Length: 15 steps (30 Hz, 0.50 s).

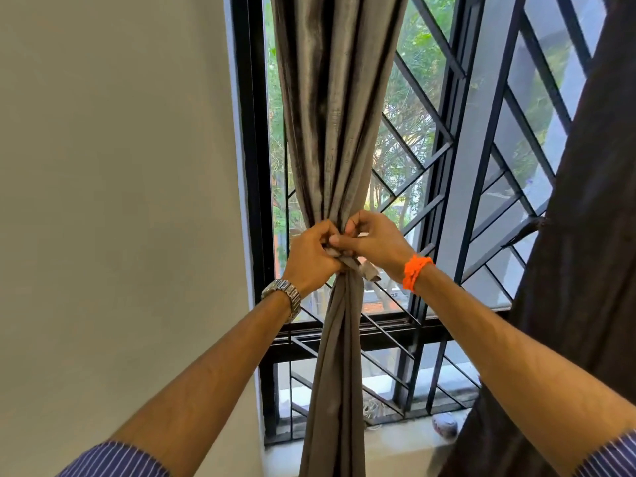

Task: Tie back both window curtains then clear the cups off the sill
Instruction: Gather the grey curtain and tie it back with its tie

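Here, the left curtain [339, 115], grey-brown and glossy, hangs in front of the barred window [426, 160], gathered into a narrow waist at mid-height. Both hands meet at that waist. The left hand [309, 256] has its grip curled tight round the bunched cloth from the left. The right hand [373, 241] touches it from the other side, its grip narrowed to a pinch of thumb and fingertips on the tie strip [368, 270]. A short loose end of the strip sticks out below the right hand.

The left wrist wears a metal watch [284, 294] and the right an orange band [414, 271].

The right curtain [585, 235], much darker, runs down the right edge of the view. Below it, on the sill [395, 445], sits a small round patterned object [445, 425], just beside that curtain's hem. I cannot tell whether it is a cup.
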Each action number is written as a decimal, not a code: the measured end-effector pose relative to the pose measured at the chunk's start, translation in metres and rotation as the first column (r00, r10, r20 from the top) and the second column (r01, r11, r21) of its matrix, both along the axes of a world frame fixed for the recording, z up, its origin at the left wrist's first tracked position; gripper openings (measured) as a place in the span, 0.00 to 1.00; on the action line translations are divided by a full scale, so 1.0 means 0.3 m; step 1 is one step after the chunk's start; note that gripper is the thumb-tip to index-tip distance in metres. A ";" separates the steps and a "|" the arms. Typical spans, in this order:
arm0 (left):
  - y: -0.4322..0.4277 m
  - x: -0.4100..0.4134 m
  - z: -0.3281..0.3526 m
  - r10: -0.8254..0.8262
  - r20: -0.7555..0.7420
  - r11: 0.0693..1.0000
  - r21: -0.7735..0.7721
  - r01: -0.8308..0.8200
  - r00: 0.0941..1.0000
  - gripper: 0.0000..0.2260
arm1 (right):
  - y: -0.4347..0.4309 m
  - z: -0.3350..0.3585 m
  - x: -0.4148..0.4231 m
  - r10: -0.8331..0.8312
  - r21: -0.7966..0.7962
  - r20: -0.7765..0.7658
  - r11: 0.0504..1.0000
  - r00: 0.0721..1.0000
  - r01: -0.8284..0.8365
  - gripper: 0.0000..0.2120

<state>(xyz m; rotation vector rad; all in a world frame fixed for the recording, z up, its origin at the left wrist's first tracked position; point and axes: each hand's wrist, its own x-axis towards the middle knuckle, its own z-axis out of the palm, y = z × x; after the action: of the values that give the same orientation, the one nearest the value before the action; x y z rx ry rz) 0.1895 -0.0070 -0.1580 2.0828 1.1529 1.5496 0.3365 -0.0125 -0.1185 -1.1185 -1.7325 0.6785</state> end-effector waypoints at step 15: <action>0.050 -0.018 0.001 -0.058 0.006 0.991 -0.119 0.058 0.998 0.10 | 0.001 -0.016 0.090 0.117 0.376 0.359 0.890 0.926 -0.259 0.07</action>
<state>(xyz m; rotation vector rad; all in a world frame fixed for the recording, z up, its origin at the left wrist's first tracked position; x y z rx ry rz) 0.1842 0.0079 -0.1577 2.0184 1.1443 1.4208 0.3634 -0.0123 -0.1232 -0.7936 -2.1683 0.2143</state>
